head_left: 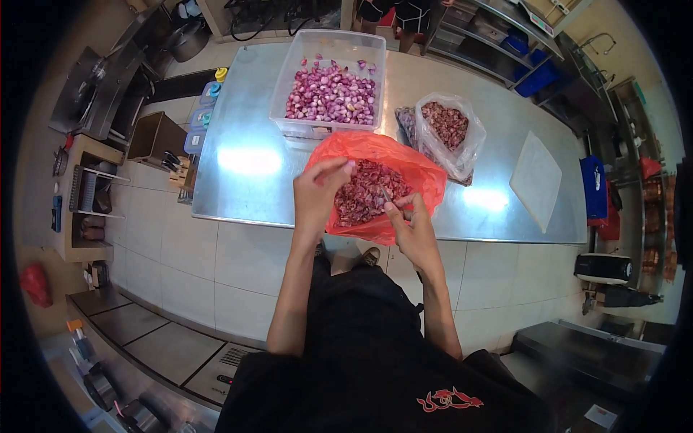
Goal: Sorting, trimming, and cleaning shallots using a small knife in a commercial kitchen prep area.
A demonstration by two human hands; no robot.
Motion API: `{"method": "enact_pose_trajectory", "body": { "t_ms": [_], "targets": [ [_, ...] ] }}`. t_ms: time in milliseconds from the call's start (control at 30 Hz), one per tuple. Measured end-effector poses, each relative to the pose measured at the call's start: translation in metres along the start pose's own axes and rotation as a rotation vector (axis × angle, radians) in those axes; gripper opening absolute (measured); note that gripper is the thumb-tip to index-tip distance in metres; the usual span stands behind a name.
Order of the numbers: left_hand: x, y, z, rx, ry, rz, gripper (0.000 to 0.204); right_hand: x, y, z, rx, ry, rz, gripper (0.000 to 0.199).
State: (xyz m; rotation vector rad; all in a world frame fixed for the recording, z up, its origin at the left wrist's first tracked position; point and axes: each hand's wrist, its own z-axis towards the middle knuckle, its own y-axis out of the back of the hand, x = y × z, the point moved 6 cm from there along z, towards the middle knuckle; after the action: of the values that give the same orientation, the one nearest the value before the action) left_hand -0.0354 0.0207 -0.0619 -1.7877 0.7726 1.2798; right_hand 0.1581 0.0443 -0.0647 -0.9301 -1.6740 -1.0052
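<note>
My left hand (317, 189) is raised over a red plastic bag (419, 173) full of shallot skins, its fingers pinched on a small shallot at the fingertips. My right hand (411, 227) grips a small knife (388, 196) whose blade points toward the left hand. The bag sits at the near edge of a steel table (245, 180). Beyond it stands a clear plastic tub (289, 94) holding peeled purple shallots (332, 94).
A clear plastic bag (469, 144) of unpeeled shallots lies right of the tub. A white cutting board (535, 179) rests at the table's right. Stacked lidded containers (202, 119) stand at the table's left end. Shelves and a stove line the left; a person stands beyond the table.
</note>
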Motion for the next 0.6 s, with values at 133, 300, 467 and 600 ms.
{"method": "enact_pose_trajectory", "body": {
  "t_ms": [133,300,467,600],
  "targets": [
    [-0.004,0.003,0.078,-0.068,-0.154,0.341,0.023,-0.003,0.006,0.002,-0.075,0.033,-0.013,0.022],
    [-0.026,-0.002,0.135,0.034,-0.574,0.696,0.023,0.001,0.014,-0.002,-0.185,0.08,-0.039,0.023],
    [-0.001,-0.067,0.136,0.378,-0.458,0.695,0.023,-0.014,0.045,0.004,-0.354,0.057,-0.079,0.033],
    [0.012,-0.126,0.137,0.584,-0.489,0.693,0.023,-0.013,0.072,0.011,-0.407,-0.131,-0.081,0.039]
  ]
}}
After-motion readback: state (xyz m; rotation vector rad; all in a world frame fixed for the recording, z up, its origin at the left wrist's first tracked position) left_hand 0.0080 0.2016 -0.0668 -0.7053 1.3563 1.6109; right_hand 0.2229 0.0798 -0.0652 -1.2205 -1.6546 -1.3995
